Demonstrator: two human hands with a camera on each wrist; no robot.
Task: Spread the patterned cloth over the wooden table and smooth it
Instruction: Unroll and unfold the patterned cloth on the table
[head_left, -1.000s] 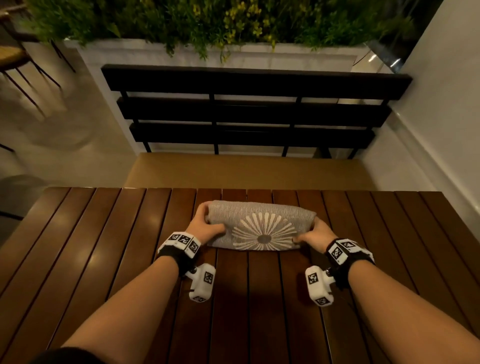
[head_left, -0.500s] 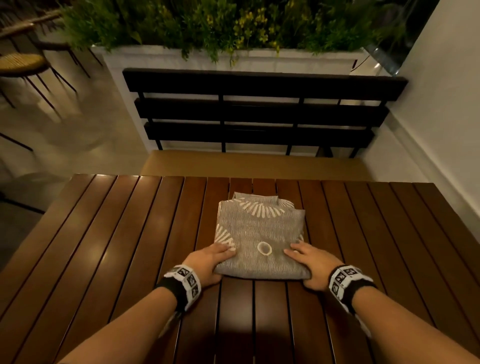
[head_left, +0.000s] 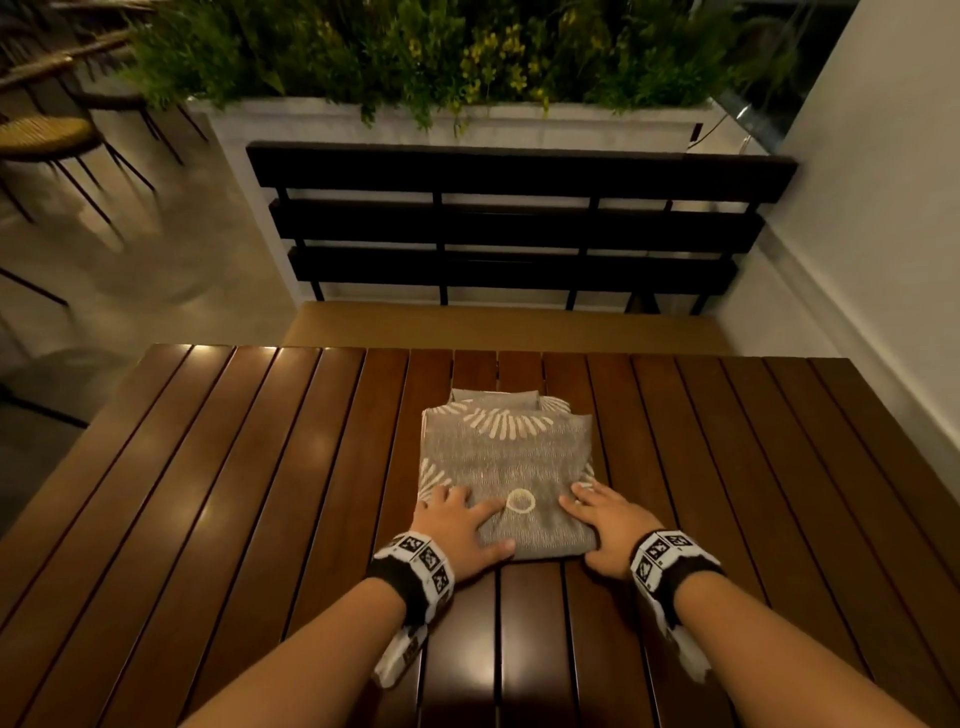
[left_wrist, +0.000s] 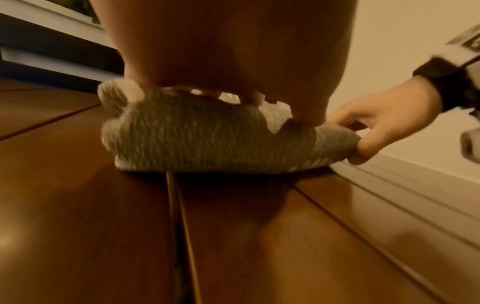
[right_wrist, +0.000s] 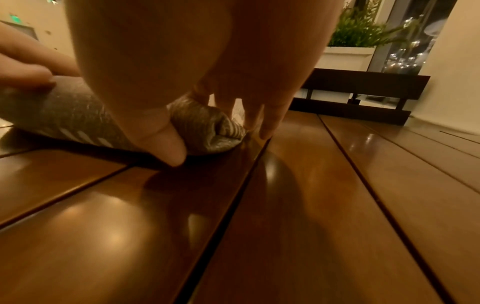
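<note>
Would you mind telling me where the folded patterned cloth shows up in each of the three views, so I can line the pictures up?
Head: the folded patterned cloth lies centre, slightly right, on the wooden table, with both hands at its near edge.
Left wrist: the cloth sits at mid-height below the left hand.
Right wrist: the cloth lies left of centre, partly behind the right hand.
Shared landmark: the right hand's thumb at the cloth's near right corner.

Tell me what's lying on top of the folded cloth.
Both hands rest on the near end of the folded cloth: left hand, right hand. Their palms cover the cloth beneath; nothing else lies on it.
</note>
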